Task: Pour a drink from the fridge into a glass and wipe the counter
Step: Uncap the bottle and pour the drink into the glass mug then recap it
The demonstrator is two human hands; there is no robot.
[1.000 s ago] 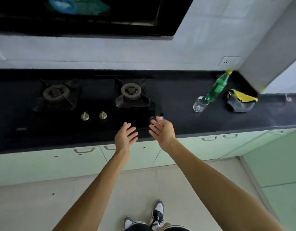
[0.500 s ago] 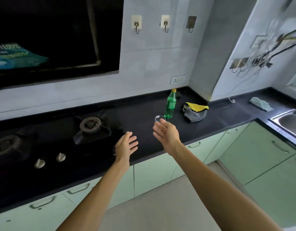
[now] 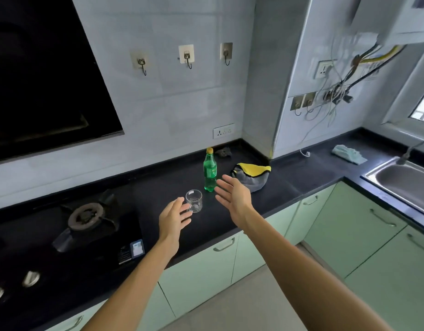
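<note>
A green plastic bottle [image 3: 210, 172] with a yellow cap stands upright on the black counter [image 3: 301, 173]. An empty clear glass [image 3: 194, 201] stands just in front and left of it. A grey and yellow cloth [image 3: 252, 175] lies bunched to the bottle's right. My left hand [image 3: 173, 219] hovers with straight fingers right beside the glass, its fingertips overlapping the glass's lower left edge. My right hand [image 3: 233, 195] is held palm-inward with spread fingers, just right of the bottle and in front of the cloth. Neither hand holds anything.
A gas hob [image 3: 86, 217] with knobs fills the counter's left part. A steel sink [image 3: 406, 180] sits at the right, with a pale blue cloth [image 3: 348, 154] behind it. Green cabinet doors [image 3: 349, 225] run below; loose cables hang on the right wall.
The view has swung right and closer to the bottle and glass. Both hands have moved forward: the left now reaches the glass, the right is beside the bottle.
</note>
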